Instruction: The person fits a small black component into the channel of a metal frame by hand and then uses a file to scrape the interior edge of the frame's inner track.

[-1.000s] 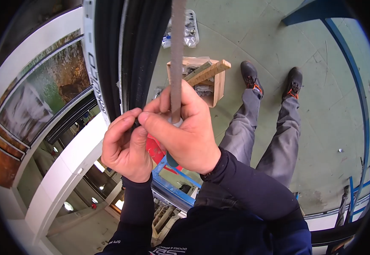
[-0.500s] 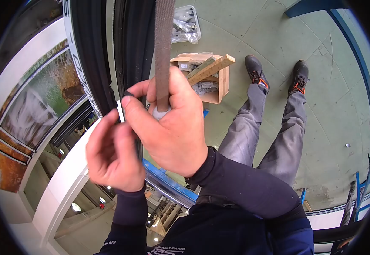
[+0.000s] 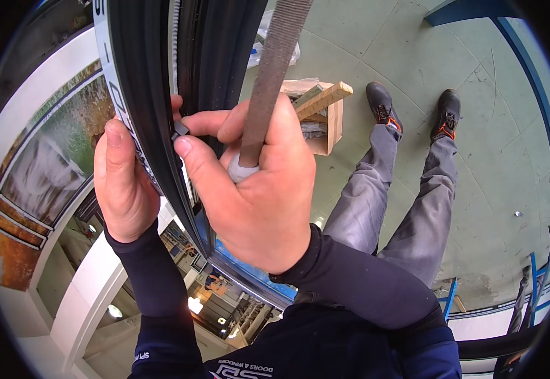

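Now the left hand point(image 3: 126, 189) has wrapped round the dark profile point(image 3: 139, 57), apparently bracing it; the right hand point(image 3: 262, 196), clasping a file point(image 3: 272, 72), pinches a small dark piece point(image 3: 179, 131) there.

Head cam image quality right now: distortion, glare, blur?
Head view: strong wide-angle bowing, seen in the blue frame, with corners fading to black; head view: lamp at lower left blown out white; head view: file and right hand look sharp, but the small dark piece at the fingertips lacks detail.
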The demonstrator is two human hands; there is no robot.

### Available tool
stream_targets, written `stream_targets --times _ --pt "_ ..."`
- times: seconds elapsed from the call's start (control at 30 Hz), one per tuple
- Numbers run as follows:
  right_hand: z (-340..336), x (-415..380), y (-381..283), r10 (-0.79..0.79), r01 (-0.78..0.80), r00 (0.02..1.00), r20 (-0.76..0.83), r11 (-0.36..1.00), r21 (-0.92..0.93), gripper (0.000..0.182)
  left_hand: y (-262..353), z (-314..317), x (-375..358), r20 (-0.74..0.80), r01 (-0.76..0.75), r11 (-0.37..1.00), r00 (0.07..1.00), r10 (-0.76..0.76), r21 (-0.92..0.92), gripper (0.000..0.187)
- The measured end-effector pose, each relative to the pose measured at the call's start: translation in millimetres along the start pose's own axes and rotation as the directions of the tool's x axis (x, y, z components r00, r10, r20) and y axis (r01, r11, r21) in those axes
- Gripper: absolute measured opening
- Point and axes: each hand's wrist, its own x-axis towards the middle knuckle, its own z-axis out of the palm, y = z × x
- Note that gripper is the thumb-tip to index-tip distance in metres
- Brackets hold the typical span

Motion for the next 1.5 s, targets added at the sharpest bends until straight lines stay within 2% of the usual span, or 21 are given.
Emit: stream_targets --times 0.03,0.13,0.27,0.43,0.53,0.63,0.73,0.87,1.03,1.23,1.37,1.43,1.5 --pt "-2.5 0.1 -1.6 0.002 -0.002 1.000 0.012 1.000 -0.018 0.027 -2.4 1.9 -1.2 -0.040 -0.004 0.999 0.999 0.002 -0.038 0.063" --pt "-1.2 -0.8 -2.8 0.029 -0.028 1.000 0.003 0.999 -0.029 0.026 -0.7 3.3 -2.9 -0.034 0.013 0.997 0.999 -0.016 -0.070 0.061" --pt "4.2 -4.0 -5.0 0.037 -0.040 0.998 -0.044 0.995 -0.090 0.026 -1.7 4.7 -1.8 -0.028 -0.032 0.998 0.999 0.030 -0.053 0.059" --pt "12.7 -9.4 -3.6 0.003 -0.014 0.991 -0.131 0.996 -0.086 0.025 -0.4 11.2 -6.0 -0.045 -0.024 1.000 0.999 0.024 0.002 0.056" --pt "12.7 -11.1 -3.7 -0.005 -0.007 0.989 -0.145 0.997 -0.081 0.023 -3.7 15.0 -5.4 -0.106 -0.064 0.998 0.992 0.066 0.023 0.057" --pt "13.1 -11.3 -1.5 -0.029 0.018 0.988 -0.150 0.997 -0.074 0.021 -2.4 15.2 -3.7 -0.054 -0.089 0.993 0.994 0.093 0.073 0.056" --pt "16.9 -11.2 3.8 -0.066 0.057 0.983 -0.170 0.997 -0.061 0.019 -7.5 10.8 -2.7 -0.097 -0.079 0.997 0.992 0.077 -0.016 0.063" --pt "16.6 -9.3 4.9 -0.096 0.079 0.978 -0.186 0.992 -0.100 0.019 -6.6 9.7 -2.3 -0.074 -0.078 0.997 0.994 0.078 0.009 0.065" --pt "10.9 -9.8 5.7 -0.070 0.066 0.989 -0.130 0.997 -0.035 0.022 -1.1 18.9 -2.7 -0.091 -0.101 0.985 0.989 0.114 0.138 0.058" --pt "10.9 -8.2 2.2 -0.110 0.096 0.986 -0.126 0.989 -0.115 0.024 -1.5 23.2 -2.4 -0.129 -0.073 0.996 0.988 0.080 0.060 0.058" --pt "12.9 -6.8 2.7 -0.112 0.098 0.985 -0.129 0.989 -0.108 0.023 -7.1 12.2 -0.1 -0.071 -0.082 0.997 0.994 0.083 0.007 0.062" --pt "11.0 -4.1 3.2 -0.162 0.148 0.981 -0.103 0.980 -0.131 0.023 -7.3 12.2 -0.4 -0.062 -0.069 0.997 0.996 0.067 -0.027 0.062" --pt "7.9 -3.2 1.9 -0.179 0.164 0.981 -0.075 0.971 -0.172 0.024 -5.9 14.0 -0.5 -0.088 -0.086 0.996 0.992 0.088 0.032 0.061"
